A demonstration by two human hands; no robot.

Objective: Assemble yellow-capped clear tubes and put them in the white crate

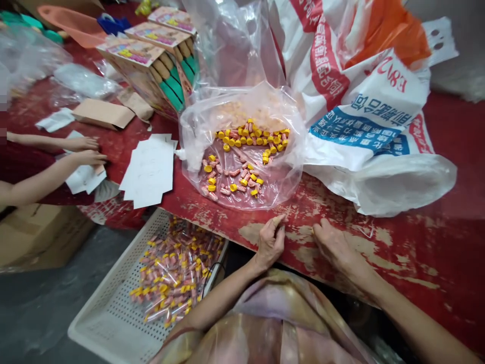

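a co-worker's hands (85, 151) press on white cards (149, 172) at far left, well apart. a tray (113, 323) of filled tubes sits below the table edge, left of the person. the open bag (242, 146) of yellow-capped pieces (250, 139) lies straight ahead, mouth toward the person. the left hand (270, 240) is nearer it, fingers curled, thumb and forefinger pinched; what it holds cannot be told. the right hand (335, 242) lies loosely bent on the bare red table (417, 242), seemingly empty, the white sack (379, 126) beyond it.
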